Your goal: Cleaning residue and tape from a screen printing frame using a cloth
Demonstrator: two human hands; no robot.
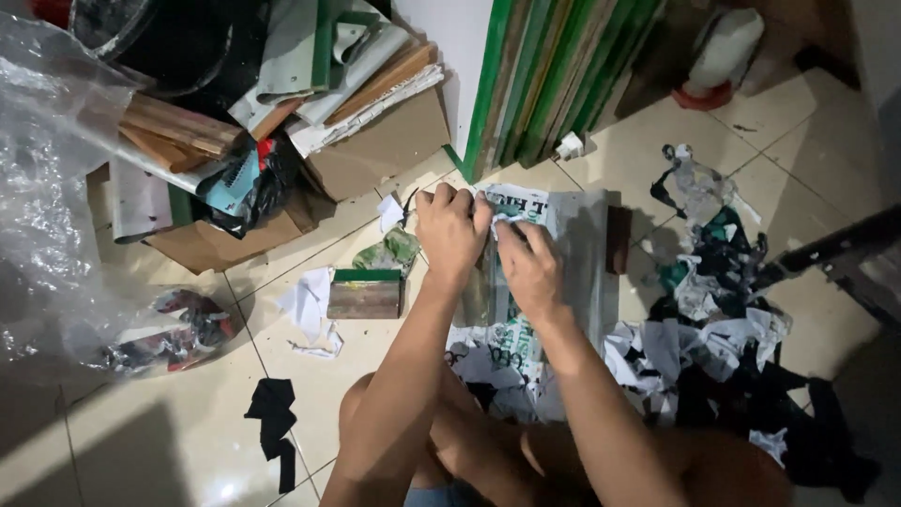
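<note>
At frame centre, the left hand (452, 227) and right hand (528, 268) both pinch a small white scrap (508, 215) over a newspaper (572, 253) on the tiled floor (169, 413). A wooden block (364, 296) lies left; torn scraps (713, 329) pile right.

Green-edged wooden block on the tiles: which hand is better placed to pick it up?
Left, probably. The wooden block lies on the left hand's side, just beyond that forearm. The right hand sits farther away and would have to cross over. Both hands are gripping the printed sheet.
</note>
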